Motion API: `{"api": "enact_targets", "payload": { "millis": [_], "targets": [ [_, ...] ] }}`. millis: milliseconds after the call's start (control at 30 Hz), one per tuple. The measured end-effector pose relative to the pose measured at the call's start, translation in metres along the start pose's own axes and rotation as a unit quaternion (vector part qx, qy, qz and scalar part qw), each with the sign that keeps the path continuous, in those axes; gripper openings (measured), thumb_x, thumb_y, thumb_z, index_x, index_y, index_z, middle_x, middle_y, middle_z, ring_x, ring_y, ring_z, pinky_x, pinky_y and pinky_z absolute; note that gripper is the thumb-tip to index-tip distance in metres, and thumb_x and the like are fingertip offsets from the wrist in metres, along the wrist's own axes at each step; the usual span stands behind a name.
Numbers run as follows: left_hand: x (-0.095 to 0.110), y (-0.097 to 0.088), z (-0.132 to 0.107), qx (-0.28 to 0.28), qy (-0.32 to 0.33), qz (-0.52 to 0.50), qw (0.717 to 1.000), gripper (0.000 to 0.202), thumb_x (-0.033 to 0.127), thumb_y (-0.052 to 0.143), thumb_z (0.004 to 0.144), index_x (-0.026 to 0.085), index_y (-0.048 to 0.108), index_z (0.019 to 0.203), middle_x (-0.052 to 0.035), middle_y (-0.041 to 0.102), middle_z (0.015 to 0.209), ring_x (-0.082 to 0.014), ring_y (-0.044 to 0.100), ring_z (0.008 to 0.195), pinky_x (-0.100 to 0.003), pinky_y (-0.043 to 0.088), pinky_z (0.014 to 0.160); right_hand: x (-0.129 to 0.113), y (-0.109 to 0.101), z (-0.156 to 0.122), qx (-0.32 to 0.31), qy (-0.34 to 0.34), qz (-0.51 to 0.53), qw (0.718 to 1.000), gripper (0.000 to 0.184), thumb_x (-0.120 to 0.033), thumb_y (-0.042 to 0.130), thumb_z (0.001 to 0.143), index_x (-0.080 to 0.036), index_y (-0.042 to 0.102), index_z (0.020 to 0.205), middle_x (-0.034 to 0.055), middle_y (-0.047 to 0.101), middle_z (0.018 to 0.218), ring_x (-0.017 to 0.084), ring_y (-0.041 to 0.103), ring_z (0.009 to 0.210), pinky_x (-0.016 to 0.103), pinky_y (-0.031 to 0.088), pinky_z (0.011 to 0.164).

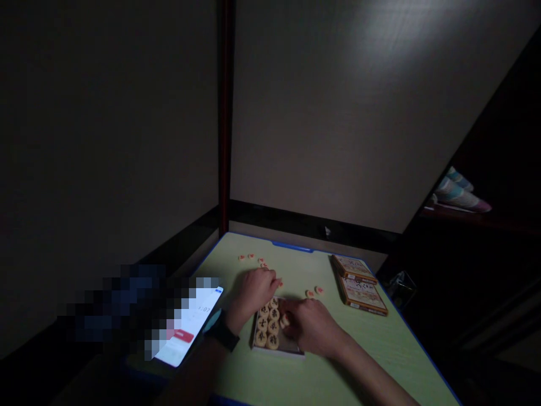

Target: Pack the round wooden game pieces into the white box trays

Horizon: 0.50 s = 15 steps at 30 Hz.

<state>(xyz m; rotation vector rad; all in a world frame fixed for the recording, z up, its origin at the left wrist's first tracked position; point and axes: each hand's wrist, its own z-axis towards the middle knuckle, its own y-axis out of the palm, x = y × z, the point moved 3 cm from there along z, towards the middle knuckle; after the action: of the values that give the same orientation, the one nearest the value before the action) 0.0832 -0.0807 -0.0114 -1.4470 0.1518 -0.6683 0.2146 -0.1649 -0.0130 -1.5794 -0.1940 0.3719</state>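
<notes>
A shallow open box [291,345] sits on the green table, with black-marked Chinese chess pieces [273,327] stacked in rows along its left side. My right hand [315,324] reaches over the box's right part, its fingers closed around a red-marked Chinese chess piece [285,320]. Just beyond the box is my left hand [258,288], its fingers curled together, with a small red-marked piece [280,283] at their tips. A dark watch [226,332] is on the left wrist. My right hand hides part of the box.
Loose red-marked pieces [252,256] lie toward the table's far left, and a pair [310,294] lies right of centre. Two flat boxes [361,293] overlap at the right edge. A lit phone [190,327] is at the left. Walls stand behind the table [372,361].
</notes>
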Motion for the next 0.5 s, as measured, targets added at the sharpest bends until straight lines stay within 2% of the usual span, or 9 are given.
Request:
{"api": "enact_targets", "payload": {
  "millis": [200,367,500],
  "targets": [
    [0.001,-0.005,-0.002,-0.006,-0.007,0.027,1.0,0.033,0.032,0.043,0.098,0.016,0.072,0.097,-0.0137,0.074,0.101,-0.0247,0.07,0.095,-0.033,0.051,0.081,-0.001,-0.001,-0.005,-0.002,0.038,0.027,0.999,0.029,-0.02,0.059,0.075,-0.024,0.066,0.103,0.0002,0.073,0.08,0.019,0.068,0.074,0.025,0.033,0.061],
    [-0.002,0.0,-0.001,-0.012,-0.008,0.043,0.999,0.034,0.031,0.043,0.099,0.013,0.071,0.101,-0.0161,0.073,0.103,-0.0262,0.07,0.097,-0.033,0.051,0.082,-0.002,-0.001,-0.009,0.005,0.059,0.005,0.998,0.039,-0.022,0.059,0.077,-0.022,0.063,0.116,0.0051,0.076,0.094,0.022,0.07,0.083,0.027,0.039,0.067],
    [0.0,0.002,-0.001,-0.025,-0.006,0.053,0.998,0.035,0.03,0.042,0.099,0.011,0.072,0.1,-0.0186,0.073,0.101,-0.0275,0.07,0.096,-0.034,0.051,0.08,-0.003,0.002,-0.011,0.012,0.076,0.005,0.997,0.04,-0.024,0.058,0.08,-0.022,0.063,0.119,0.0072,0.075,0.104,0.023,0.07,0.09,0.029,0.043,0.074]
  ]
}}
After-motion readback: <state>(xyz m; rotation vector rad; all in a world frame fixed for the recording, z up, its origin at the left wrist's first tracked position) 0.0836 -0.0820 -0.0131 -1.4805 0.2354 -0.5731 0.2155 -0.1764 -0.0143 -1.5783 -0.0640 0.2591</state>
